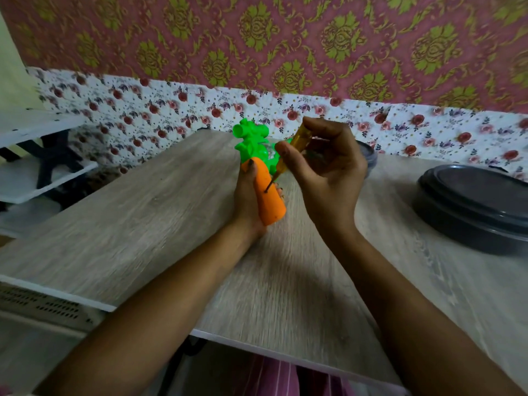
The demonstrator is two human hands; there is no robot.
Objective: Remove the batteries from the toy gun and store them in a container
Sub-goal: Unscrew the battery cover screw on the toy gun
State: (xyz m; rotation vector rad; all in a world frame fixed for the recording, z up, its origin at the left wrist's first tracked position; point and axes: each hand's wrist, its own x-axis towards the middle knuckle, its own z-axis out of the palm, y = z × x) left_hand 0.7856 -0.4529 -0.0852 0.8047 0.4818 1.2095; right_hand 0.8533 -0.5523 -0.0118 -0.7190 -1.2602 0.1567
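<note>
Green-and-orange plastic toy gun [268, 202] is held just above the wood-grain counter [137, 224]. The left hand [246, 197] wraps its orange grip. The right hand [325, 178] pinches an amber-handled screwdriver [303, 135], tip touching the grip. A dark grey round lidded container [480, 207] stands to the gun's right, well apart.

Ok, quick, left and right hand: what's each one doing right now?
Left hand: grips the toy gun by its orange handle.
Right hand: holds the screwdriver, tip on the orange handle.
</note>
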